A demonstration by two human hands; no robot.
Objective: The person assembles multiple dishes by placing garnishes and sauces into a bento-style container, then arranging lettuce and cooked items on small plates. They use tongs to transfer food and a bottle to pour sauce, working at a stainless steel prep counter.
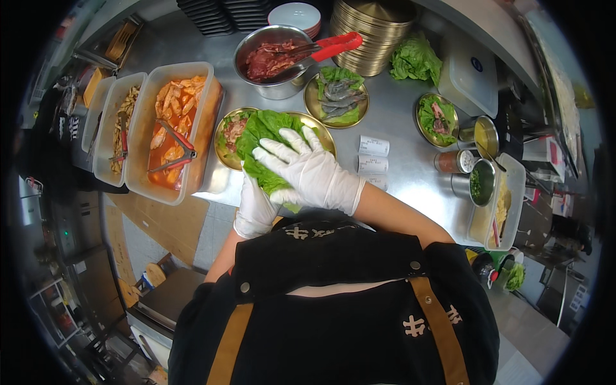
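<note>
Both my hands wear white gloves. My right hand (pixel 314 168) lies flat on top of green lettuce leaves (pixel 256 142), its fingers stretched and slightly spread. From below, my left hand (pixel 255 208) supports the same leaves against my right palm; its fingers are mostly hidden by the lettuce. The leaves are over two gold plates. The left plate (pixel 221 154) carries lettuce and pieces of meat, while the right plate (pixel 328 142) is largely covered by the lettuce and my hand. Beyond my right hand, another gold plate (pixel 364 110) bears grey shrimp on lettuce.
A steel bowl of red meat (pixel 247 80) with red-handled tongs (pixel 337 46) stands behind. To the left are plastic tubs (pixel 212 83) of food in orange sauce. Receipts (pixel 373 146), a small plated salad (pixel 437 122), and seasoning containers (pixel 454 162) sit on the right. Stacked gold plates (pixel 369 38) rise at the back.
</note>
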